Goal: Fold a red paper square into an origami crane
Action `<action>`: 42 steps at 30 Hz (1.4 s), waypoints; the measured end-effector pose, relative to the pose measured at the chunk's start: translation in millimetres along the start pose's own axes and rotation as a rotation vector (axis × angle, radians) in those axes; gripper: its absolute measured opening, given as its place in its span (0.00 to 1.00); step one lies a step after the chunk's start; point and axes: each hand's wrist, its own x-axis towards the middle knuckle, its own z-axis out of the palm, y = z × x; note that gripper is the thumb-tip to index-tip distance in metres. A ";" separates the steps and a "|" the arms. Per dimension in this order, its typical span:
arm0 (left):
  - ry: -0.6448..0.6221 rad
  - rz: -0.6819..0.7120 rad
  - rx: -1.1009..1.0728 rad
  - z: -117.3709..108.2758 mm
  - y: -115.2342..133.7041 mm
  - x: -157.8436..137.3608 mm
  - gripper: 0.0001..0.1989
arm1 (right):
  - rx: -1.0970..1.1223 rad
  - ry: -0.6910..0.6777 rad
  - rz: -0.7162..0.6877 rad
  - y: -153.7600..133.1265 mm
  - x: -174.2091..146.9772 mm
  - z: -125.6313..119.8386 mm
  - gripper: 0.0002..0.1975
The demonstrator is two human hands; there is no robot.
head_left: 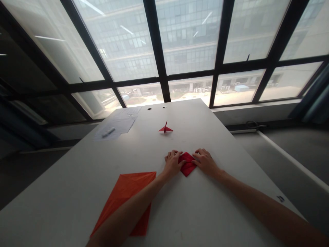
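Note:
A small piece of folded red paper (187, 165) lies on the white table in front of me, turned like a diamond with creases across it. My left hand (173, 162) holds its left side, thumb on top and fingers curled at the edge. At the right corner, my right hand (205, 162) pinches the paper between thumb and bent fingers. Beyond my hands stands a red origami crane (165, 129). Sheets of orange paper (128, 188) rest to the left, partly covered by my left forearm.
White papers (123, 120) with a pale marker-like object (108, 132) on them lie at the table's far left. The white table (84, 185) reaches toward large windows. A small dark item (280, 198) sits near the right edge.

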 end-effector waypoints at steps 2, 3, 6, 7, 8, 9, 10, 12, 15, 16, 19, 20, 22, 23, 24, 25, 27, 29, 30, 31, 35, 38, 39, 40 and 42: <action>-0.004 0.012 0.019 0.1 0.4 -0.9 0.21 | 0.048 -0.001 -0.001 0.1 0.2 1.4 0.09; -0.006 0.018 0.024 0.1 0.5 -1.2 0.21 | 0.076 0.000 -0.003 -0.2 0.3 1.6 0.08; -0.006 0.028 0.006 -0.1 0.2 -1.6 0.19 | 0.155 0.011 -0.008 -1.9 0.3 1.0 0.08; -0.002 0.029 -0.010 -0.3 -0.1 -1.3 0.18 | 0.178 0.015 -0.008 -2.6 0.2 0.7 0.08; 0.003 0.027 -0.031 -0.4 -0.4 -0.9 0.18 | 0.199 0.018 -0.009 -3.2 0.2 0.5 0.09; 0.009 0.021 -0.058 -0.5 -0.6 -0.2 0.17 | 0.219 0.023 -0.009 -3.6 0.3 0.5 0.10; 0.013 0.011 -0.097 -0.6 -0.6 0.5 0.16 | 0.236 0.030 -0.007 -4.0 0.4 0.6 0.12; 0.013 -0.006 -0.218 -1.2 0.2 1.7 0.14 | 0.273 0.048 -0.008 -4.3 1.1 0.6 0.16; 0.068 0.047 -0.383 -4.3 3.6 1.3 0.07 | 0.316 0.084 -0.071 -4.1 1.9 -2.4 0.10; 0.113 0.095 -0.399 -6.2 5.1 0.4 0.04 | 0.313 0.112 -0.109 -4.0 1.9 -4.5 0.07; 0.242 0.247 -0.320 -13.7 9.1 -3.5 0.04 | 0.229 0.212 -0.213 -3.6 0.2 -13.2 0.09; 0.253 0.282 -0.270 -16.2 9.9 -4.6 0.05 | 0.189 0.223 -0.236 -3.5 -0.6 -16.0 0.10; 0.228 0.320 -0.165 -20.2 10.6 -5.5 0.06 | 0.116 0.198 -0.267 -3.4 -1.7 -20.2 0.12; 0.198 0.327 -0.119 -21.5 10.5 -5.3 0.07 | 0.085 0.175 -0.279 -3.4 -1.8 -21.5 0.13; 0.163 0.330 -0.084 -22.2 10.2 -4.6 0.08 | 0.055 0.150 -0.289 -3.5 -1.5 -22.2 0.14; 0.124 0.332 -0.057 -22.4 9.7 -3.6 0.09 | 0.025 0.124 -0.300 -3.6 -0.9 -22.5 0.14; 0.037 0.347 -0.034 -22.0 8.6 -1.6 0.11 | -0.036 0.065 -0.321 -3.9 0.6 -22.9 0.14; -0.037 0.376 -0.046 -21.4 7.5 -0.6 0.11 | -0.087 0.002 -0.338 -3.6 1.6 -23.8 0.13; -0.061 0.391 -0.062 -21.2 7.0 -0.6 0.10 | -0.105 -0.022 -0.343 -3.2 1.7 -24.6 0.11; -0.073 0.403 -0.081 -21.2 6.6 -0.9 0.09 | -0.114 -0.036 -0.346 -2.7 1.4 -25.3 0.10; -0.064 0.415 -0.147 -20.1 6.7 -2.1 0.07 | -0.070 -0.038 -0.321 -0.2 0.0 -25.1 0.10; -0.054 0.366 -0.192 -16.7 7.8 -0.8 0.10 | 0.009 -0.019 -0.227 0.2 1.7 -19.2 0.10; -0.052 0.336 -0.206 -15.1 8.0 0.0 0.11 | 0.039 -0.012 -0.191 0.0 2.8 -16.6 0.10; -0.048 0.302 -0.220 -13.6 7.9 0.8 0.10 | 0.068 -0.005 -0.157 -0.3 3.9 -14.2 0.08; -0.031 0.242 -0.244 -10.7 6.9 2.3 0.09 | 0.120 0.013 -0.096 -0.4 5.9 -10.2 0.06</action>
